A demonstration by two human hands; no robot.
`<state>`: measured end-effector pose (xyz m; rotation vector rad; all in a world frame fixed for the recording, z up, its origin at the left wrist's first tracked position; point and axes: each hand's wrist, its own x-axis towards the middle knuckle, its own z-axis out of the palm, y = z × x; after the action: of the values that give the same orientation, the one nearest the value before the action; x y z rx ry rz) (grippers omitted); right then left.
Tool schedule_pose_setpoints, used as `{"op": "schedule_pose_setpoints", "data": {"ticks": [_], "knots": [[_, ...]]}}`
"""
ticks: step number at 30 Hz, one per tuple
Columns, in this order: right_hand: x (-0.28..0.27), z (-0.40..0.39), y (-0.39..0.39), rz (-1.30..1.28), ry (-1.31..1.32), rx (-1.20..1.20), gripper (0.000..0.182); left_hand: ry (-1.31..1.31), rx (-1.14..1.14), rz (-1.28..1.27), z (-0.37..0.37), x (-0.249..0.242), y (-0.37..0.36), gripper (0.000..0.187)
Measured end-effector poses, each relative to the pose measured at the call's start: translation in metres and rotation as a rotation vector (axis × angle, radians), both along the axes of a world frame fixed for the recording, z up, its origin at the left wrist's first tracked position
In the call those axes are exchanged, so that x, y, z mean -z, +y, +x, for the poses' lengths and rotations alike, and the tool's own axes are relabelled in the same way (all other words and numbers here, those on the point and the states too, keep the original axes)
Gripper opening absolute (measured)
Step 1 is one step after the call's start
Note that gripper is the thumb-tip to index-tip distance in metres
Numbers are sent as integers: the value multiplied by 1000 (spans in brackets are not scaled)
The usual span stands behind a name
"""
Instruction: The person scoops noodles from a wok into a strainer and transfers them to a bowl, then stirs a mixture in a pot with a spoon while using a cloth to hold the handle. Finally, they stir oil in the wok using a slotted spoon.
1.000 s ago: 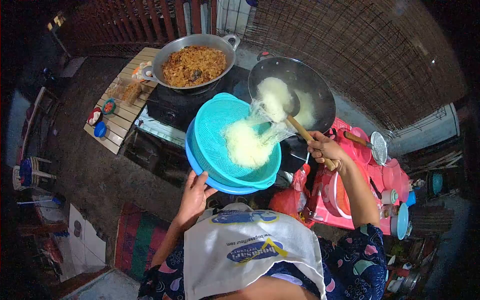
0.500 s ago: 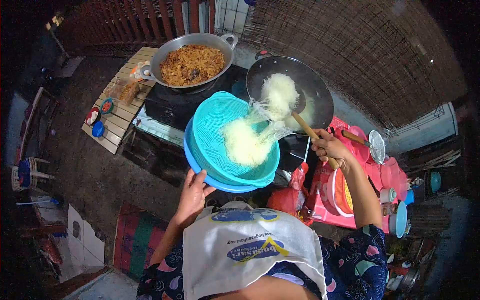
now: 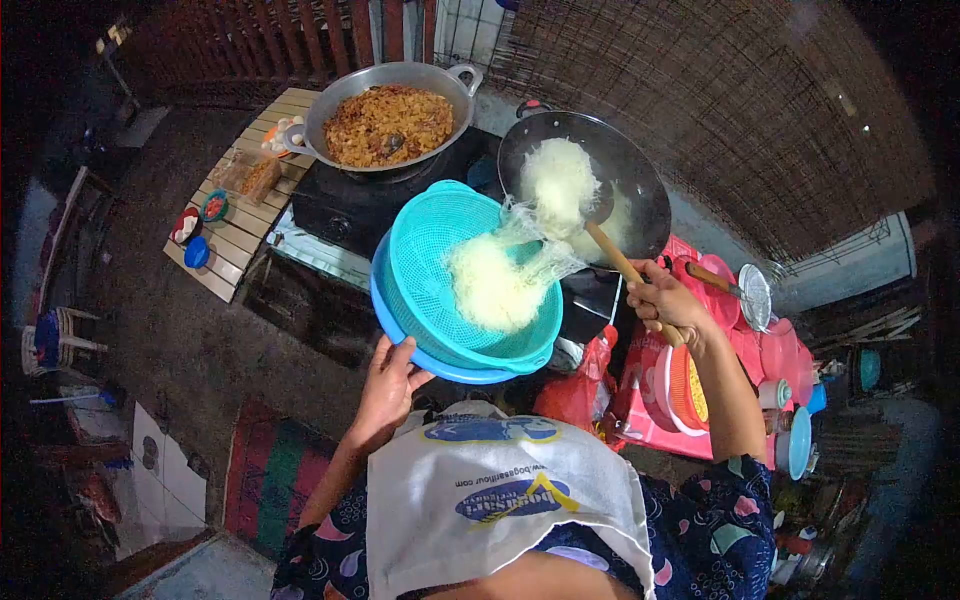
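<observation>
My left hand (image 3: 388, 388) grips the near rim of a blue basin (image 3: 392, 322). In it sits a tilted teal colander (image 3: 425, 235) with a heap of pale thin noodles (image 3: 497, 285) inside. My right hand (image 3: 662, 300) is closed round a wooden-handled cooking utensil (image 3: 618, 253), perhaps a skimmer. Its head is mostly hidden under a second clump of noodles (image 3: 560, 185) over the dark wok (image 3: 640, 170). Strands stretch between this clump and the heap in the colander. More pale contents lie in the wok.
A large metal pan (image 3: 318, 125) of brown cooked food stands on the black stove (image 3: 330, 200). On the left, a slatted table (image 3: 235, 235) bears small bowls and a clear box. Pink containers (image 3: 715, 290), a mesh strainer (image 3: 755, 295) and a red bag (image 3: 580, 390) are at right.
The view has shifted very slightly. The noodle clump, colander and both hands hold almost the same positions, with strands still stretched between wok and colander.
</observation>
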<state>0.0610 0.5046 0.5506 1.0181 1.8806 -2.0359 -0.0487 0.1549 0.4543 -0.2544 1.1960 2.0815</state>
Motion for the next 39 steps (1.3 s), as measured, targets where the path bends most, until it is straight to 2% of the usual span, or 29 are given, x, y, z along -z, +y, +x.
{"op": "schedule_pose_setpoints", "data": {"ticks": [3, 9, 11, 12, 15, 16, 17, 19, 20, 23, 25, 27, 29, 30, 32, 36, 39], "knots": [[-12, 11, -19, 120, -11, -61, 35, -9, -6, -6, 0, 2, -1, 28], [-30, 42, -56, 169, -11, -193, 38, 11, 17, -31, -1, 7, -2, 31], [-26, 52, -67, 569, 126, -447, 42, 30, 43, -35, -1, 8, -2, 33], [-26, 54, -72, 568, 124, -441, 42, 41, 45, -44, 0, 7, -2, 31], [-30, 57, -89, 902, -33, -524, 47, 50, 48, -56, -1, 3, -1, 32], [-21, 59, -89, 990, 162, -500, 49, 48, 44, -60, -1, 2, -1, 34], [-23, 59, -90, 989, 161, -498, 49, 48, 47, -62, -1, 2, -2, 34], [-34, 57, -92, 1164, -14, -537, 50, 5, 25, -33, -2, 3, -2, 35], [-40, 56, -90, 1162, -15, -536, 50, 5, 27, -34, -2, 3, -2, 35], [-47, 53, -66, 1285, 27, -476, 51, 15, 29, -19, -2, 3, -3, 33], [-35, 49, -29, 1393, 245, -246, 52, 24, 28, -37, -2, 4, -3, 32], [-30, 41, 8, 1515, -27, -192, 55, 14, 25, -24, -2, 5, -4, 32], [-3, 37, 60, 1603, -153, -143, 57, 4, 22, -11, -2, 4, -3, 32], [2, 34, 77, 1605, -153, -142, 57, 11, 17, -31, -1, 1, -3, 31], [5, 27, 101, 1626, -325, -182, 59, 20, 12, -51, -1, 2, -2, 31], [1, 19, 133, 1627, -366, -265, 59, 41, 39, -18, -3, 7, -5, 31], [6, 23, 165, 1498, -409, -301, 58, 40, 48, 11, -3, 4, -4, 32]]}}
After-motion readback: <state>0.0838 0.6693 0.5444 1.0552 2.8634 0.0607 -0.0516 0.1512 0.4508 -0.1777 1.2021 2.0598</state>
